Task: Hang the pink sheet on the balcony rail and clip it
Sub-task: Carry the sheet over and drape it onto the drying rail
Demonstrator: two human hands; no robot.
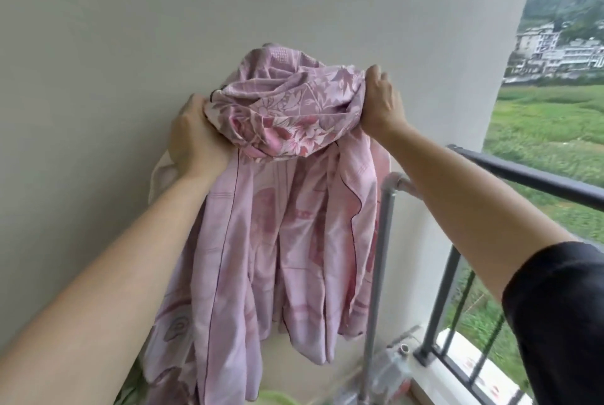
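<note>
Both sets of fingers are clamped into cloth: the left hand (196,136) at nine o'clock and the right hand (382,103) at three o'clock grip a bunched pink floral sheet (287,175), raised against the white wall (130,28). The dark balcony rail (536,179) at four o'clock is bare. By my reading, hanging and clipping both remain; no clips visible.

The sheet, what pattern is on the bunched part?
Pink and white flowers and leaves on the pink sheet, seen in the head view.
</note>
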